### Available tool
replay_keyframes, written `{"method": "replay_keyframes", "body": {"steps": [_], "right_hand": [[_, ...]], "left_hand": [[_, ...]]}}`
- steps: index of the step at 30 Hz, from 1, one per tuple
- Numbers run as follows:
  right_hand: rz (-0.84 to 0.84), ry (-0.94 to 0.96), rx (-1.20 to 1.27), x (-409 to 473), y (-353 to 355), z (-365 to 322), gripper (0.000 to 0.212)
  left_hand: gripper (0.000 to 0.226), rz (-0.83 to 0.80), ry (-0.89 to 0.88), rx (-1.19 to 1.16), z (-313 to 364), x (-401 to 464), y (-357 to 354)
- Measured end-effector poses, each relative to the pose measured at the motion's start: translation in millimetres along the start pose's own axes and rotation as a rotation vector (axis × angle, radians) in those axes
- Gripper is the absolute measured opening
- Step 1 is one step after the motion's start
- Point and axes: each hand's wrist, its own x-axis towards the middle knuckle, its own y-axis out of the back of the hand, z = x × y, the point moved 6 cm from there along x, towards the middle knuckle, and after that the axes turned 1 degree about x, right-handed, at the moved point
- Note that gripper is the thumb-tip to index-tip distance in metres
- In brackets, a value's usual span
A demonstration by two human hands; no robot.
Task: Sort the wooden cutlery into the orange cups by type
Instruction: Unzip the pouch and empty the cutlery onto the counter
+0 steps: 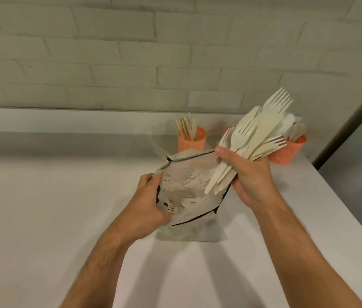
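Observation:
My right hand point(250, 174) grips a thick bundle of wooden cutlery point(257, 134), mostly forks, lifted above the open mouth of a grey paper bag point(189, 174). My left hand point(148, 204) holds the bag's left rim open; more wooden forks lie inside. Behind the bag stand orange mesh cups: the left cup point(191, 140) holds wooden knives, the right cup point(287, 152) holds spoons. A middle cup point(227, 130) is almost fully hidden behind the bundle.
A white table point(53, 207) carries everything; its right edge runs diagonally past the right cup. A pale brick wall point(131, 52) rises behind a low ledge at the back.

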Motion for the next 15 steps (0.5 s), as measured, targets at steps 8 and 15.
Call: {"method": "replay_keyframes", "body": {"steps": [8, 15], "right_hand": [[0.166, -0.078, -0.276, 14.9, 82.8, -28.2, 0.024], [0.272, -0.516, -0.781, 10.1, 165.9, 49.8, 0.034]], "left_hand": [[0.068, 0.045, 0.025, 0.119, -3.5, 3.0, 1.6], [0.062, 0.06, 0.069, 0.177, -6.6, 4.7, 0.3]]}}
